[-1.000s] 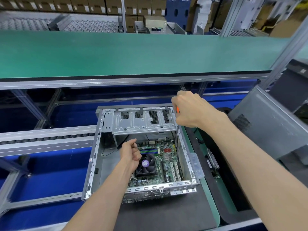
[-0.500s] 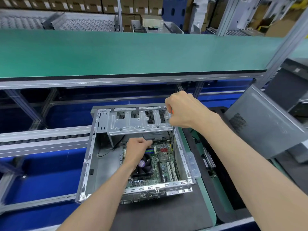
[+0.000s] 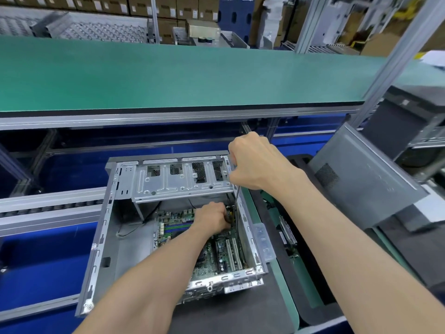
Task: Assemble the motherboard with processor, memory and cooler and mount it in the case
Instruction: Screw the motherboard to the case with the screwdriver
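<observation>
The motherboard [image 3: 183, 233] is seen lying flat on the floor of the open case [image 3: 101, 239], which is placed on a dark mat [image 3: 240, 314] in front of the green shelf [image 3: 168, 75]. The screwdriver [image 3: 237, 206] is gripped by the curled fingers of the right hand [image 3: 255, 162] above the far right corner of the case, with its shaft pointed down inside. The left hand [image 3: 212, 216] is held over the board with fingers curled together, but what is pinched cannot be told.

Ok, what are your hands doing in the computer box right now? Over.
Right hand grips screwdriver, shaft down inside case. Left hand on motherboard, far right corner. Drive cage overhangs.
</observation>
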Action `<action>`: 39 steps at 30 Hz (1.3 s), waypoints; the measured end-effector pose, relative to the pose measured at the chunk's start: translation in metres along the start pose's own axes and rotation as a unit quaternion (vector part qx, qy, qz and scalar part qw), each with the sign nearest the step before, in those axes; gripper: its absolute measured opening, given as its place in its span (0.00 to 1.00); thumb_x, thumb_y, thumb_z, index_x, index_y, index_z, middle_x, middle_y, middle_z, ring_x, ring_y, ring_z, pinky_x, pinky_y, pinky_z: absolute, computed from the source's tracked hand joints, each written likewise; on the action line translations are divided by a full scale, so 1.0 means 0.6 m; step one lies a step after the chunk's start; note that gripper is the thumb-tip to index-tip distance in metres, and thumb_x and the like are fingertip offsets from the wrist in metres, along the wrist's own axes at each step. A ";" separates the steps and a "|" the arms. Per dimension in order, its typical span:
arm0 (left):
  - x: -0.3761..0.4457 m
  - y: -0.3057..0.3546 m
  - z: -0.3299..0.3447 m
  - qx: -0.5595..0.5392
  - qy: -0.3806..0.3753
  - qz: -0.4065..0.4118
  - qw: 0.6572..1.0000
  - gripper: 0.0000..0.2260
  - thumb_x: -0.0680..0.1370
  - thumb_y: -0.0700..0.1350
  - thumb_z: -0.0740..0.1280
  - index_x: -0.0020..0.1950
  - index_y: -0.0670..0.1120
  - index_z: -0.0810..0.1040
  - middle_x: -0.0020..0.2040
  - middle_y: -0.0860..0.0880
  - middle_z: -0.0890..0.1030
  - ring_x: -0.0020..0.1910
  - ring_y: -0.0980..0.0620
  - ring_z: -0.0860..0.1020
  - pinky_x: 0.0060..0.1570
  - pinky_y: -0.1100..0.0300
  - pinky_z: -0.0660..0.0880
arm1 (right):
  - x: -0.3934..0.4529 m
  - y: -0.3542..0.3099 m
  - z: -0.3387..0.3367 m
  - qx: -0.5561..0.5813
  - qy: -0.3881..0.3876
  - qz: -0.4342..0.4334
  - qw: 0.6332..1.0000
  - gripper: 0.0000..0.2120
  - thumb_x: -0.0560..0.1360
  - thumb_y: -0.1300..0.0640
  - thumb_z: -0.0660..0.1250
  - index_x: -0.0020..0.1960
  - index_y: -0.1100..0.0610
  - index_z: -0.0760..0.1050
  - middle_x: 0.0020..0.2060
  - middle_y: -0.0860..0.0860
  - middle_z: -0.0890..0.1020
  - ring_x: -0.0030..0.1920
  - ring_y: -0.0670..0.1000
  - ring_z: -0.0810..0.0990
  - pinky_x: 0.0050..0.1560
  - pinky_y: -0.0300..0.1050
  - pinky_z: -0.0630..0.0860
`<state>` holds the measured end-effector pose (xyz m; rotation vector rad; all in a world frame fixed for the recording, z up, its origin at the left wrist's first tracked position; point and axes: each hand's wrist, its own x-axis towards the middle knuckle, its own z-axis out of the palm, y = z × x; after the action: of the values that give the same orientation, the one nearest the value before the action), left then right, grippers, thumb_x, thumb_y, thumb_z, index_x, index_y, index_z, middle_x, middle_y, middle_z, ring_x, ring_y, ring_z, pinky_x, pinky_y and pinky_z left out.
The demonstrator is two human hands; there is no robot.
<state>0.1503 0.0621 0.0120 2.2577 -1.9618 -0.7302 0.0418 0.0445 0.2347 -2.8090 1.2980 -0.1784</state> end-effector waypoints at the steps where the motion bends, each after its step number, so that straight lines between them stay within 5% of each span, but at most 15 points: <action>1: 0.003 0.000 0.006 -0.009 0.007 0.003 1.000 0.13 0.71 0.56 0.75 0.52 0.54 0.86 0.52 0.48 0.83 0.53 0.44 0.80 0.47 0.54 0.74 | -0.001 0.004 0.000 0.001 0.003 0.003 1.000 0.06 0.62 0.61 0.63 0.37 0.56 0.67 0.38 0.53 0.72 0.36 0.55 0.73 0.32 0.45 0.68; 6: 0.007 0.007 0.019 -0.018 0.020 0.010 1.000 0.14 0.71 0.52 0.75 0.52 0.47 0.83 0.52 0.44 0.80 0.52 0.41 0.80 0.47 0.50 0.76 | -0.003 0.006 -0.002 0.011 0.013 0.007 1.000 0.06 0.61 0.62 0.62 0.36 0.57 0.67 0.38 0.54 0.73 0.35 0.55 0.72 0.30 0.44 0.70; 9: 0.008 0.013 0.020 -0.035 0.017 0.006 0.999 0.11 0.70 0.46 0.74 0.51 0.45 0.82 0.51 0.44 0.81 0.48 0.41 0.80 0.41 0.51 0.74 | 0.000 0.001 0.003 0.006 0.018 0.001 1.000 0.08 0.62 0.62 0.63 0.35 0.56 0.64 0.36 0.53 0.70 0.34 0.55 0.70 0.29 0.43 0.63; 13: 0.013 0.014 0.024 -0.041 0.002 0.012 0.999 0.11 0.71 0.43 0.72 0.52 0.46 0.84 0.51 0.44 0.81 0.49 0.40 0.80 0.46 0.49 0.78 | 0.001 -0.001 0.009 -0.087 0.059 0.015 0.994 0.17 0.70 0.60 0.65 0.34 0.54 0.56 0.33 0.50 0.62 0.30 0.51 0.60 0.29 0.43 0.51; 16: 0.016 0.012 0.026 -0.045 -0.012 0.018 0.999 0.09 0.71 0.43 0.72 0.50 0.47 0.85 0.49 0.44 0.83 0.48 0.41 0.81 0.47 0.50 0.79 | 0.004 0.009 0.002 -0.026 0.025 0.006 0.999 0.06 0.66 0.60 0.64 0.40 0.57 0.67 0.37 0.52 0.69 0.35 0.56 0.70 0.29 0.44 0.61; 18: 0.018 0.011 0.026 -0.047 -0.014 0.021 0.999 0.08 0.72 0.43 0.72 0.50 0.47 0.85 0.49 0.44 0.82 0.48 0.42 0.81 0.47 0.50 0.79 | 0.003 0.010 -0.005 0.018 -0.005 0.000 1.000 0.11 0.62 0.60 0.62 0.45 0.59 0.73 0.39 0.53 0.74 0.39 0.58 0.75 0.34 0.49 0.73; 20: 0.019 0.009 0.029 -0.054 -0.011 0.022 0.998 0.08 0.72 0.43 0.73 0.50 0.47 0.85 0.49 0.44 0.82 0.49 0.41 0.81 0.49 0.48 0.80 | 0.004 0.010 -0.002 0.002 0.007 0.013 1.000 0.04 0.67 0.60 0.64 0.40 0.57 0.69 0.36 0.52 0.70 0.35 0.56 0.71 0.32 0.48 0.68; 23: 0.019 0.008 0.030 -0.060 -0.017 0.024 0.998 0.08 0.72 0.42 0.73 0.49 0.48 0.86 0.49 0.44 0.82 0.50 0.41 0.81 0.50 0.48 0.80 | 0.004 0.006 0.004 -0.086 0.046 0.028 0.995 0.20 0.75 0.55 0.66 0.34 0.53 0.56 0.33 0.50 0.62 0.30 0.51 0.60 0.32 0.46 0.57; 26: 0.021 0.007 0.030 -0.057 -0.017 0.022 0.998 0.07 0.71 0.42 0.73 0.48 0.49 0.86 0.49 0.44 0.82 0.49 0.41 0.81 0.48 0.49 0.80 | 0.003 0.011 -0.001 -0.026 0.011 0.006 1.000 0.05 0.66 0.59 0.65 0.40 0.57 0.69 0.39 0.52 0.70 0.34 0.53 0.69 0.30 0.45 0.63; 27: 0.022 0.008 0.031 -0.054 -0.015 0.022 0.998 0.08 0.71 0.43 0.73 0.48 0.49 0.86 0.49 0.44 0.81 0.49 0.41 0.80 0.48 0.49 0.80 | 0.001 0.010 -0.006 -0.005 -0.006 0.004 1.000 0.09 0.64 0.61 0.63 0.44 0.59 0.72 0.41 0.53 0.73 0.37 0.55 0.72 0.32 0.47 0.69; 29: 0.024 0.007 0.032 -0.051 -0.019 0.020 0.998 0.08 0.71 0.43 0.73 0.49 0.50 0.86 0.50 0.44 0.81 0.48 0.41 0.80 0.48 0.50 0.80 | -0.002 0.012 -0.007 -0.010 -0.003 0.010 1.000 0.04 0.68 0.61 0.64 0.41 0.58 0.69 0.39 0.53 0.71 0.36 0.55 0.71 0.32 0.47 0.68; 32: 0.026 0.008 0.033 -0.059 -0.025 0.012 0.998 0.08 0.72 0.43 0.73 0.50 0.51 0.86 0.49 0.45 0.82 0.48 0.42 0.81 0.49 0.50 0.80 | -0.007 0.012 -0.001 -0.092 0.043 0.030 0.994 0.20 0.77 0.53 0.65 0.34 0.53 0.56 0.33 0.49 0.62 0.30 0.50 0.59 0.33 0.46 0.58; 36: 0.031 0.007 0.032 -0.072 -0.034 -0.001 0.997 0.08 0.70 0.42 0.73 0.48 0.47 0.86 0.47 0.46 0.83 0.47 0.44 0.81 0.49 0.51 0.81 | -0.007 0.013 -0.006 -0.016 0.002 -0.009 1.000 0.08 0.66 0.59 0.65 0.44 0.55 0.71 0.41 0.51 0.70 0.35 0.54 0.68 0.30 0.43 0.58; 39: 0.039 0.003 0.029 -0.097 -0.063 0.001 0.993 0.07 0.72 0.40 0.74 0.48 0.45 0.86 0.48 0.46 0.84 0.50 0.47 0.81 0.53 0.52 0.80 | -0.009 0.010 -0.002 -0.051 0.034 -0.006 0.998 0.07 0.72 0.58 0.65 0.44 0.57 0.67 0.35 0.50 0.67 0.34 0.55 0.67 0.29 0.43 0.55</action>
<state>0.1440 0.0441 -0.0098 2.1431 -1.8515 -1.0384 0.0334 0.0447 0.2352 -2.9211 1.3415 -0.2163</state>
